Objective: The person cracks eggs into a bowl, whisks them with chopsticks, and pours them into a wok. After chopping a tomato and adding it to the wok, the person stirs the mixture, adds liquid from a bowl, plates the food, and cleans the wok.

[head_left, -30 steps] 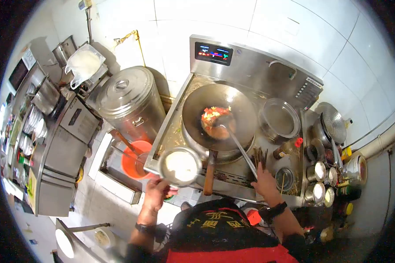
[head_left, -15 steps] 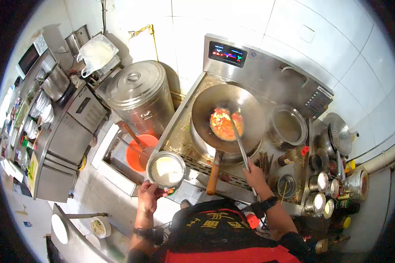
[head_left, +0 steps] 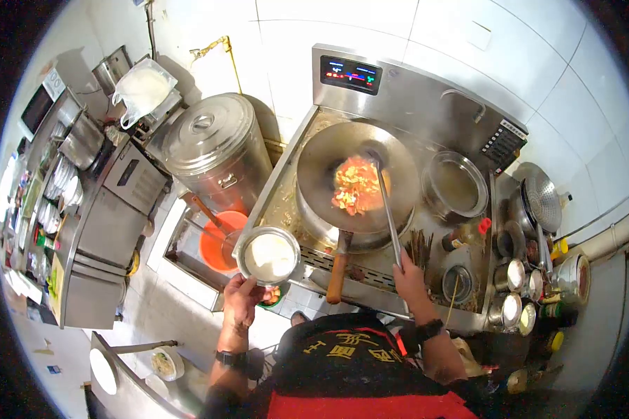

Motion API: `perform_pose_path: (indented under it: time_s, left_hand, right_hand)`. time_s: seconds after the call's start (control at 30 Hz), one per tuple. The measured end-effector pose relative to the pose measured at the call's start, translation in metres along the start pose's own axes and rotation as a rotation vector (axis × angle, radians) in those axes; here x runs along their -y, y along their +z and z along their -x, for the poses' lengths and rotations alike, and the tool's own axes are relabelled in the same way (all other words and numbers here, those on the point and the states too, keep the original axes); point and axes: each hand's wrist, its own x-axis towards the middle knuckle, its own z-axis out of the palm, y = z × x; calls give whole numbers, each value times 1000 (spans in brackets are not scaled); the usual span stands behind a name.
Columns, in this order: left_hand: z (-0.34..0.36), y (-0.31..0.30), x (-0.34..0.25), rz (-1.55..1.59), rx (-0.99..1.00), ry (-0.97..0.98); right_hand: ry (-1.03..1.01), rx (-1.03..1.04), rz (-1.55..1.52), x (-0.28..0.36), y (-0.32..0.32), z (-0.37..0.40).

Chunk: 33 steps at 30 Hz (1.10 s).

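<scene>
My left hand (head_left: 240, 302) grips the edge of a round metal bowl (head_left: 244, 270) with something white inside, held left of the stove. In my right hand (head_left: 411, 281) is the long handle of a ladle (head_left: 386, 202). The ladle's head rests inside the wok (head_left: 320, 171), against its far wall beside the food. Red and yellow chunks (head_left: 356, 183), like tomato and egg, lie in the wok's middle. The wok's wooden handle (head_left: 339, 271) points toward me, untouched by either hand.
A metal pot (head_left: 482, 199) sits on the stove (head_left: 419, 150) right of the wok. Seasoning containers (head_left: 516, 276) and a strainer (head_left: 542, 202) stand farther right. To the left are a tall lidded pot (head_left: 248, 157) and an orange bucket (head_left: 208, 244).
The ladle head has moved from the food up to the wok's far side. The food is now gathered in a mound. The left hand still holds the bowl beside the stove.
</scene>
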Motion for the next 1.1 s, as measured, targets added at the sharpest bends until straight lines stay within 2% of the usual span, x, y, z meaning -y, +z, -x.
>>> perform_pose_path:
  time_s: [0.1,0.3,0.43,0.53,0.6,0.63,0.7,0.73,0.8,0.93,1.0,1.03,1.07,1.1]
  left_hand:
    - [-4,8,2,13,58,10]
    - [-2,-2,16,46,37,-10]
    - [1,-4,19,67,17,-12]
    - [5,-5,18,13,2,-11]
    - [-3,-15,29,78,-45,18]
    - [-9,-23,35,76,-51,15]
    - [-28,-44,52,110,-9,10]
    - [-35,-51,57,140,-86,-4]
    - [-52,-70,70,201,-22,30]
    - [-84,-88,89,119,-194,37]
    - [-92,-94,91,121,-179,17]
    - [-98,-96,92,108,-192,14]
    - [-104,-96,93,92,-195,8]
    - [-106,-97,95,90,-199,-5]
  right_hand:
    - [53,103,91,19,-5,-5]
    - [20,138,-20,13,-18,35]
    - [-27,180,6,14,-18,28]
    - [94,172,34,12,-17,32]
    - [-153,36,211,-20,-5,28]
    - [-151,43,209,-19,-7,29]
    - [-31,74,406,-14,-5,25]
    - [-35,92,401,-21,-4,24]
    - [-120,9,134,-38,2,22]
    - [-60,17,180,-21,-20,28]
    - [29,-31,132,-24,-33,33]
    - [-68,-77,206,-27,-39,34]
    - [-56,-89,209,-31,-42,37]
    - [22,-99,152,-19,-52,42]
